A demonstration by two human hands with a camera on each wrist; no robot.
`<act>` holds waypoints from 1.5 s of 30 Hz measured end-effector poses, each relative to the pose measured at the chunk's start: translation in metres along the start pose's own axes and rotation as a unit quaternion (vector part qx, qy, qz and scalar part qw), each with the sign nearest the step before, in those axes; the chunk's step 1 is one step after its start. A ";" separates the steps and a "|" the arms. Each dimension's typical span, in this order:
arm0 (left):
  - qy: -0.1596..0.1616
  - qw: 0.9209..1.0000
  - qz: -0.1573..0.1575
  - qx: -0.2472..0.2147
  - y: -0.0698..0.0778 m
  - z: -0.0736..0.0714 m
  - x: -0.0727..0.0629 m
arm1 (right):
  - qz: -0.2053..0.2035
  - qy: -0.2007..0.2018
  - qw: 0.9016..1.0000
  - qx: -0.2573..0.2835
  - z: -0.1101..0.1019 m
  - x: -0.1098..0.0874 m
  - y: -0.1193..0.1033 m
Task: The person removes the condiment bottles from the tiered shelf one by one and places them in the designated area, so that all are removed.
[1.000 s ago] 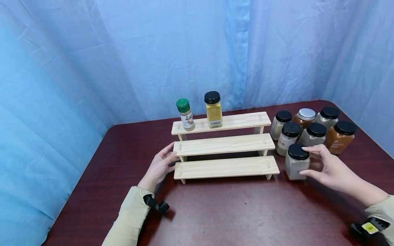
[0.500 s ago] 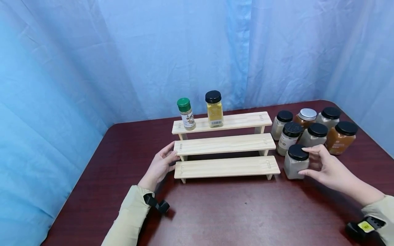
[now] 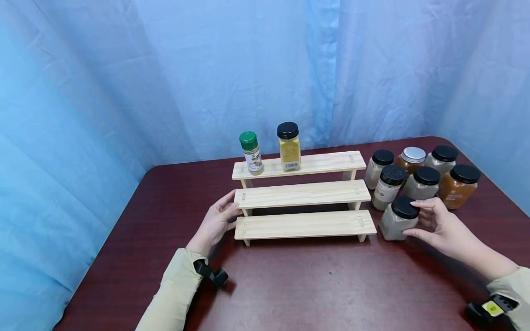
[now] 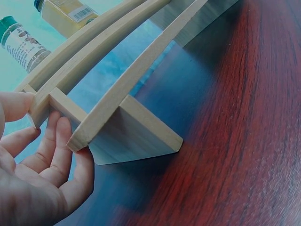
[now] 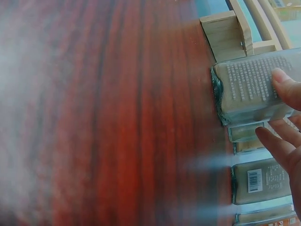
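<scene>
My left hand [image 3: 216, 221] holds the left end of a three-step wooden shelf rack [image 3: 304, 195], thumb on the middle step and fingers curled below it, as the left wrist view also shows. To the right of the rack, my right hand [image 3: 445, 227] holds a square glass spice jar [image 3: 393, 224] with a black lid and greyish powder inside. The jar leans, its lid toward my hand. In the right wrist view, the thumb presses the jar's printed side [image 5: 254, 84]. On the top step stand a green-capped spice bottle [image 3: 253, 161] and a black-lidded jar of yellow powder [image 3: 289, 151].
Several more jars cluster at the back right: a labelled shaker [image 3: 386, 191], a silver-lidded jar [image 3: 411, 158], and an orange-brown jar [image 3: 457, 188] among them. All rest on a dark red wooden table [image 3: 314, 289]. Blue curtains [image 3: 232, 78] hang behind and at both sides.
The jar in my right hand has tipped from upright, its lid swinging right and its base shifting slightly left. My left hand stays on the rack.
</scene>
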State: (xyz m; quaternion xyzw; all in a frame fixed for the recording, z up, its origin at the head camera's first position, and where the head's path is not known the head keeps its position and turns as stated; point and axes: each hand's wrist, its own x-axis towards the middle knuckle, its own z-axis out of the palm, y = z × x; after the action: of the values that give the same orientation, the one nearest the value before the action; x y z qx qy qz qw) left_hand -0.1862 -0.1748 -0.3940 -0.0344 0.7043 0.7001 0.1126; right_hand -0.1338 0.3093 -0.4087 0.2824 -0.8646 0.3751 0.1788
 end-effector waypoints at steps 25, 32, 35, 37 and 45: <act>0.002 1.000 0.001 -0.007 0.001 0.000 -0.001 | 0.017 0.026 0.998 -0.059 -0.018 0.010 -0.017; 0.000 1.000 0.003 -0.005 0.002 0.000 -0.002 | 0.021 0.039 0.998 -0.050 -0.025 0.021 -0.029; -0.001 1.000 0.003 -0.007 0.002 0.000 -0.001 | 0.007 0.052 0.997 -0.050 -0.025 0.029 -0.036; -0.001 1.000 0.003 -0.009 0.002 0.000 -0.002 | -0.009 0.060 0.997 -0.049 -0.023 0.037 -0.043; -0.003 1.000 0.002 -0.008 0.001 -0.001 -0.002 | -0.047 0.067 0.997 0.016 -0.004 0.067 -0.073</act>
State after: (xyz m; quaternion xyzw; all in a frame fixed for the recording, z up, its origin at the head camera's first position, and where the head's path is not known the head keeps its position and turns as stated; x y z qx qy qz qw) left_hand -0.1849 -0.1755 -0.3925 -0.0320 0.6981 0.7063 0.1129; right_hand -0.1401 0.2481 -0.3311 0.3000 -0.8303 0.3979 0.2493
